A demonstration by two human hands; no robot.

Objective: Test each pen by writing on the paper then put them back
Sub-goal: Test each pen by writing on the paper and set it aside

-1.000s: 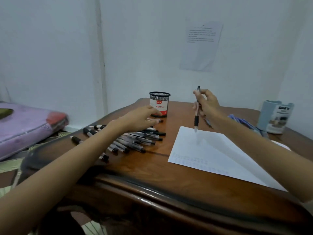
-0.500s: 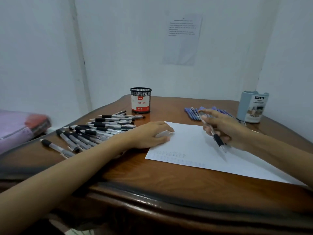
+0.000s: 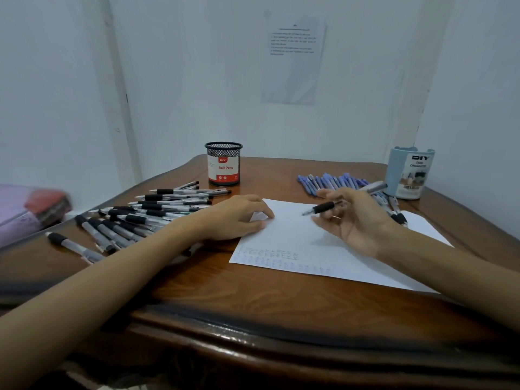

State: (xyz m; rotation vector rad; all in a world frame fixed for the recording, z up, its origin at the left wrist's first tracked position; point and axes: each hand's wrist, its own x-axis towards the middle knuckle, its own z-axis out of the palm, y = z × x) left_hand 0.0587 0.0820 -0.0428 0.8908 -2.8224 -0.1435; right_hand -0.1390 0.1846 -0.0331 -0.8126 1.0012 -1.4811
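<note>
Right hand (image 3: 357, 218) holds the pen (image 3: 323, 207) — tip above the paper (image 3: 295, 240).

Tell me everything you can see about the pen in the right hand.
The pen is a slim ballpoint with a black rubbery grip near its pale tip and a greyish barrel. The right hand pinches it mid-barrel, nearly level, tip pointing left above the paper, apparently not touching it.
</note>
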